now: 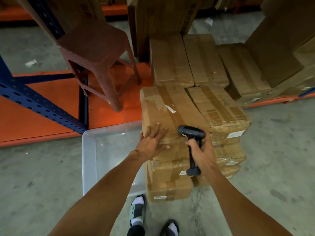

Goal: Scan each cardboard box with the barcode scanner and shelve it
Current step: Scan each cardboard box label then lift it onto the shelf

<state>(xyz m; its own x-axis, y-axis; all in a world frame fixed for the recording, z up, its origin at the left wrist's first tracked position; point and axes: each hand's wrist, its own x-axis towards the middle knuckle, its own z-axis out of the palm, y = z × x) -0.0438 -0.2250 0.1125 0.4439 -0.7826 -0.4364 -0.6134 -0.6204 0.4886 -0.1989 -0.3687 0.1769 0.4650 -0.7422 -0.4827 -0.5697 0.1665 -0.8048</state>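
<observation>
Small white labels (160,197) on the near ends of the stacked cardboard boxes (170,189) are too small and blurred to read, as is the handwriting on the top box (163,106). The barcode scanner (191,133) faces away, its window hidden, and the right hand (202,153) covers its grip. Tall cartons (281,40) at far right are cut off by the frame's edge.
</observation>
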